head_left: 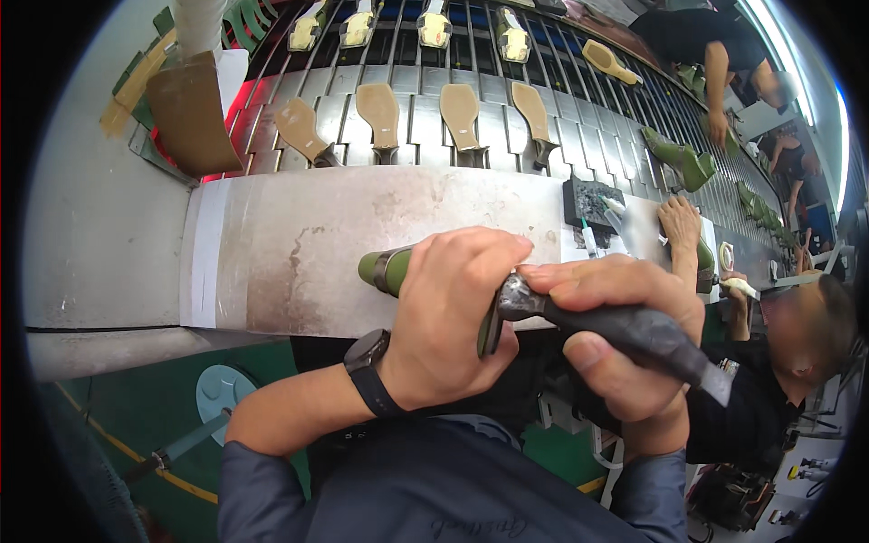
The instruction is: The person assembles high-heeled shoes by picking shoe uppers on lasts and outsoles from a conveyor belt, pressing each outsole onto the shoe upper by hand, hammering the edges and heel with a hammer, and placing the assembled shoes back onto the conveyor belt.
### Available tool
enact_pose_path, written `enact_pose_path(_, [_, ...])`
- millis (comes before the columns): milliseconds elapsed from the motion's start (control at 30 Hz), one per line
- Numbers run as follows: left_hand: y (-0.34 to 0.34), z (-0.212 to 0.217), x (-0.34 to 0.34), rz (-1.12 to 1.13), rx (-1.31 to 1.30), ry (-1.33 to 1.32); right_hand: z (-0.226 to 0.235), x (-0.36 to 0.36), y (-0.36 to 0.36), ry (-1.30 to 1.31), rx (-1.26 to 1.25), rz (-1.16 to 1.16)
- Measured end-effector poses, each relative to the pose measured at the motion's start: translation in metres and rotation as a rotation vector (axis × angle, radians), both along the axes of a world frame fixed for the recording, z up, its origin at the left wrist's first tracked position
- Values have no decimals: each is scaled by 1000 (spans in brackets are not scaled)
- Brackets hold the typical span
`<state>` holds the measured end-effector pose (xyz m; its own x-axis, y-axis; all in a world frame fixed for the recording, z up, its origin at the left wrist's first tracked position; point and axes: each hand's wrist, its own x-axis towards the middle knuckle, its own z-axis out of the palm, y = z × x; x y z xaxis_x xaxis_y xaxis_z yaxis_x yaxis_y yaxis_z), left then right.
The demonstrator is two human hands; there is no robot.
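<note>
My left hand [444,312], with a black watch at its wrist, is wrapped round a green shoe [369,269] above the near edge of the worktable. The shoe's rounded green end with a dark band sticks out to the left of the fingers. Its dark edge shows below them, and most of the rest is hidden. In my right hand [634,308] is a black-handled tool [625,335]. The tool's worn, rounded end lies close against the shoe and my left fingers; I cannot tell if it touches. A flat, pale blade-like tip points down to the right.
The pale, stained worktable [262,262] runs along a metal conveyor [416,100] carrying several heeled shoes with tan soles up. A black block [588,201] and syringe-like applicators [590,240] sit to the right. A co-worker's hand [681,222] is close by; a cardboard piece [190,113] stands far left.
</note>
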<state>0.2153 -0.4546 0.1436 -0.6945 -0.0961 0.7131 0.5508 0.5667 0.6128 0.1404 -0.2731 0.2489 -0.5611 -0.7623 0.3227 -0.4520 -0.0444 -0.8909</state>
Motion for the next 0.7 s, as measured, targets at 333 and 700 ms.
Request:
enact_pose_path(333, [14,-84,59,234,-116,432,-57,52,10,-466,-27,44])
enact_pose_path(700, [5,-158,83,358,-259,18,-196,102,16,-1168,-200,-502])
